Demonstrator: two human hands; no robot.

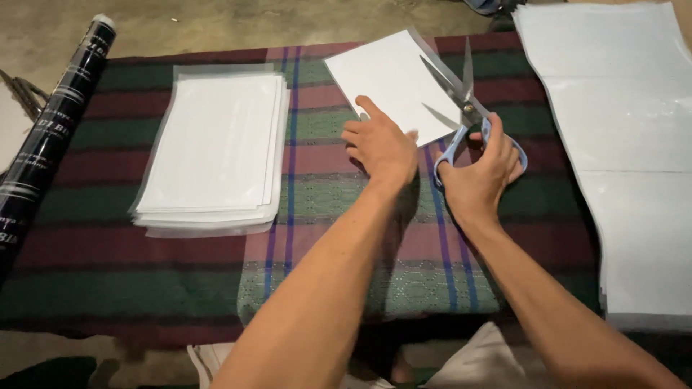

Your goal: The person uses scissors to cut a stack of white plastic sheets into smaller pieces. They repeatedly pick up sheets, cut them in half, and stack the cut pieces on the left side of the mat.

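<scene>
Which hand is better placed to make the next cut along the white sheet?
Right. The right hand holds the open scissors at the white sheet's edge; the left hand pins it down.

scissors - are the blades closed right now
No, the scissors in the right hand have their blades spread open along the edge of the white sheet that the left hand presses down.

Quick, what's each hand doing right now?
Left hand: open, pressing flat on the white sheet.
Right hand: closed around the blue handles of the scissors, blades open at the sheet's edge.
</scene>
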